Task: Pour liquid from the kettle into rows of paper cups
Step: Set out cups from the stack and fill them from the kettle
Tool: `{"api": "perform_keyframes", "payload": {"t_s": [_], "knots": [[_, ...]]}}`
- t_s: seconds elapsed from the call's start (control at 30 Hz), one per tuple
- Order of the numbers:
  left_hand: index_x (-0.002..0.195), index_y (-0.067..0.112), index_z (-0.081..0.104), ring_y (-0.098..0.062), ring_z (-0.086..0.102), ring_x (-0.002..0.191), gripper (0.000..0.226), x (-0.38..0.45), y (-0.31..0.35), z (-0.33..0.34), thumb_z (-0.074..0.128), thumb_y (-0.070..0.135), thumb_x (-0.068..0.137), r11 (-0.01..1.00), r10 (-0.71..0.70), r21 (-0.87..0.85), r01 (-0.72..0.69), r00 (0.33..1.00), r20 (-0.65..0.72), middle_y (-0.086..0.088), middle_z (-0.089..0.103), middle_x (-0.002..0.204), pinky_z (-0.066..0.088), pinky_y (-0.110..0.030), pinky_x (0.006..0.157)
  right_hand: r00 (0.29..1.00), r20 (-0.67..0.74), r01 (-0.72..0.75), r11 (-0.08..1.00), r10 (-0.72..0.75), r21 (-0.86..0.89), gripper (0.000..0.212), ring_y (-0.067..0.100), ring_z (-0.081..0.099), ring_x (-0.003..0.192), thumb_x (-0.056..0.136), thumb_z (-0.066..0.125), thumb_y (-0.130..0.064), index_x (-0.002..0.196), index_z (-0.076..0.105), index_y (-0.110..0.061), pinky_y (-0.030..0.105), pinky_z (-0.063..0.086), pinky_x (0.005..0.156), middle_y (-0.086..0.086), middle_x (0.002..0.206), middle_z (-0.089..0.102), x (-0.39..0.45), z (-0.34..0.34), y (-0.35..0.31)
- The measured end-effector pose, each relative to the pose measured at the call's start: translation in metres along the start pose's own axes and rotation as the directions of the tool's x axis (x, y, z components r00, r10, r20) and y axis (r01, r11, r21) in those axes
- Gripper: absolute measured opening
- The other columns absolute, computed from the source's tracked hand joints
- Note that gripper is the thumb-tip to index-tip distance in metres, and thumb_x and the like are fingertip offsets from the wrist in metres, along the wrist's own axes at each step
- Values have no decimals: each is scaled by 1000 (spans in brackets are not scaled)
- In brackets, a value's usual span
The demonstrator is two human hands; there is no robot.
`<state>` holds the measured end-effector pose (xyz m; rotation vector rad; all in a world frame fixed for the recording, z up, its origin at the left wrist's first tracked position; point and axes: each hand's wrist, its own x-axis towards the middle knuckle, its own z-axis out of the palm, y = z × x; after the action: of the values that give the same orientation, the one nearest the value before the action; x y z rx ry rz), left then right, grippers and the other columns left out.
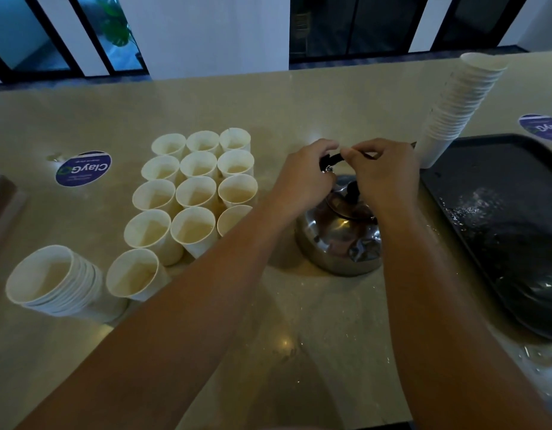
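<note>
A dented, shiny steel kettle (338,234) with a domed lid sits on the beige stone counter (299,100), just right of centre. Both hands meet above it on its black handle (332,158): the left hand (305,178) curls its fingers round the handle's left end, while the right hand (383,172) pinches the bar between thumb and bent fingers (neither hand lies flat or spread). At nine o'clock from the kettle stand rows of white paper cups (194,184), upright and packed rim to rim, three across. At seven o'clock sits a short nested stack of cups (51,280). At one o'clock a tall leaning stack of white cups (457,103) rises beside a wet black tray (501,187) at three o'clock.
</note>
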<state>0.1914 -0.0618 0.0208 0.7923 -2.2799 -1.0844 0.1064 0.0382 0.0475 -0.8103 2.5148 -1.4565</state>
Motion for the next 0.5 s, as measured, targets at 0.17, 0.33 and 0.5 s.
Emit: {"api": "perform_keyframes", "payload": {"t_s": [0.17, 0.33, 0.5], "knots": [[140, 17, 55, -14, 56, 126, 56, -7, -1, -4, 65, 3, 88, 1000, 23, 20, -23, 1000, 5, -1, 62, 136, 42, -20, 103, 1000, 2, -17, 992, 18, -127, 22, 17, 63, 104, 94, 65, -45, 111, 70, -32, 38, 46, 93, -5, 114, 69, -2, 2, -4], [142, 19, 51, -9, 52, 124, 59, -47, 9, -29, 65, 1, 87, 997, 72, -4, -73, 990, -119, 2, 57, 138, 46, -26, 103, 987, -7, 161, 980, -163, -118, 30, 18, 41, 132, 94, 65, -37, 123, 61, -40, 35, 18, 105, -9, 137, 45, -27, 7, -29], [132, 16, 58, -5, 57, 110, 51, -117, 10, -68, 63, 0, 84, 989, 144, 31, -143, 915, -378, 3, 60, 124, 49, -19, 91, 940, 61, 329, 938, -337, 109, 16, -1, 58, 97, 97, 62, -29, 111, 66, -34, 9, 43, 82, -13, 108, 63, -61, 30, -61]]}}
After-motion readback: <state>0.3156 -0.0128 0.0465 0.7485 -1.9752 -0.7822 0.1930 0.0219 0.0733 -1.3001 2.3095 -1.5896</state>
